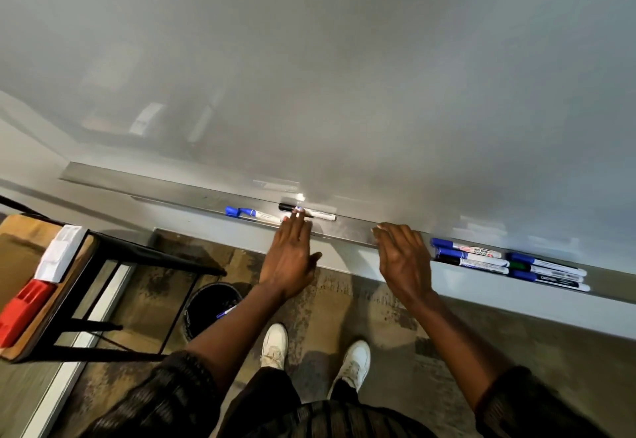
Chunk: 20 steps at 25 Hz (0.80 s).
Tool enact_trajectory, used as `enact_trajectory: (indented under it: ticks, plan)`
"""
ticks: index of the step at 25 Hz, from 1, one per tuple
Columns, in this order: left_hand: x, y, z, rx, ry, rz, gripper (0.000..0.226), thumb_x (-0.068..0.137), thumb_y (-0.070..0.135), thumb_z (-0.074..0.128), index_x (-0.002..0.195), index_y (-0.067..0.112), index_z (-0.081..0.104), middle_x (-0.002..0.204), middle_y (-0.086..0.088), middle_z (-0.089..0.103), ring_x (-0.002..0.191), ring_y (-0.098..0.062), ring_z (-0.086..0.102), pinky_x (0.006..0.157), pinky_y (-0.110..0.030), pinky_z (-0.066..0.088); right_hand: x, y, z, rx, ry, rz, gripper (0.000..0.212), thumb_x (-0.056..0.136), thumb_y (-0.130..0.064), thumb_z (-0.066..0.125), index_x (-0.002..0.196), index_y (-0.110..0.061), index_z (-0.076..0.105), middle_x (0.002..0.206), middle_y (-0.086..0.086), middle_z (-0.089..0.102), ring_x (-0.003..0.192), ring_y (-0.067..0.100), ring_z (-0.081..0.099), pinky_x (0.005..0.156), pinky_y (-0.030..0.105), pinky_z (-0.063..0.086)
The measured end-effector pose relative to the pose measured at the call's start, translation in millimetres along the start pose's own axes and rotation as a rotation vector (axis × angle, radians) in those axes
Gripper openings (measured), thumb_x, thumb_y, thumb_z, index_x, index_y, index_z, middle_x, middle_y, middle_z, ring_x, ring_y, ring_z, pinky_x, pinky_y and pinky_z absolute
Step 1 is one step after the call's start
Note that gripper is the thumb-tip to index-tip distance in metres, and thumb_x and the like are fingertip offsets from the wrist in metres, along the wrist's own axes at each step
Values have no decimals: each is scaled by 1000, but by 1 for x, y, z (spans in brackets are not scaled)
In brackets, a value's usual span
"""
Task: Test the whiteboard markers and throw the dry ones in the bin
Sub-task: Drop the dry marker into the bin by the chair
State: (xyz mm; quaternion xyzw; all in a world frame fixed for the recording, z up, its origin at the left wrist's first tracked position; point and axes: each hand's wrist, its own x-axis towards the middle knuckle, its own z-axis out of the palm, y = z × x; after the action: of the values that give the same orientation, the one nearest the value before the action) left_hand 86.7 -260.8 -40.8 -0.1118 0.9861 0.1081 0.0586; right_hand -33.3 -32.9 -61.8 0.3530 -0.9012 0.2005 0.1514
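Black-capped marker [306, 212] lies on the whiteboard tray [347, 227], just beside a blue-capped marker [253, 214]. Left hand [290, 258]: fingers extended, together, fingertips touching the black-capped marker. Right hand [404, 258]: fingers spread, holding nothing. Bin [210, 303] on the floor contains one blue marker [225, 312].

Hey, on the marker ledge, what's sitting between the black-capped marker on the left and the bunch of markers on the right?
In the head view, no markers: only bare grey metal ledge, with the right hand's fingertips resting on its front edge.
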Motion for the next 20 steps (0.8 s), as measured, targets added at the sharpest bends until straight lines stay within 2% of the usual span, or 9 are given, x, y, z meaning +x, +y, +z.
enact_trajectory:
  ticks: [2,5,8,10,13,16,20]
  plan:
    - [1,-30,1,16,29,-53,95,108,55,51,171,2,3,179,-21,-11,166,-34,-13,134,-44,-7,21,-25,11,13,-40,-54,39,84,0,79,122,-4,73,119,15,75,107,34,71,90,42,56]
    - [-7,-70,16,70,3,-56,114,103,73,42,167,-2,-15,174,-24,-28,164,-39,-23,135,-50,-5,50,-61,27,-17,-87,-146,40,81,1,79,120,-5,73,118,13,75,104,33,71,87,40,55]
    - [-15,-94,27,90,-62,-14,122,98,87,28,163,-2,-24,171,-24,-35,162,-39,-29,135,-54,-5,69,-90,40,-92,-152,-209,41,78,-2,81,118,-8,73,114,11,76,99,31,71,85,38,54]
    - [-16,-102,28,83,-79,9,125,94,92,21,163,-2,-24,170,-25,-36,160,-39,-32,135,-53,-8,74,-103,47,-140,-208,-211,42,75,-5,84,116,-8,73,109,11,76,94,31,71,83,37,55]
    - [-16,-105,26,92,-96,41,128,91,95,19,163,-1,-27,168,-25,-40,158,-40,-36,133,-53,-13,76,-116,54,-246,-311,-166,42,76,-9,85,116,-7,72,107,13,74,95,31,70,85,40,55]
    - [-16,-110,25,101,-111,63,128,94,91,27,161,-2,-31,166,-26,-43,157,-41,-39,132,-52,-14,71,-124,66,-343,-370,-87,36,87,-14,77,120,-6,69,111,16,72,101,34,67,88,43,53]
    - [-15,-113,31,102,-104,76,126,97,85,35,162,-2,-28,167,-27,-40,158,-43,-36,134,-55,-7,64,-116,75,-356,-234,-8,16,97,-11,62,109,-5,70,100,17,68,90,36,64,73,41,50]
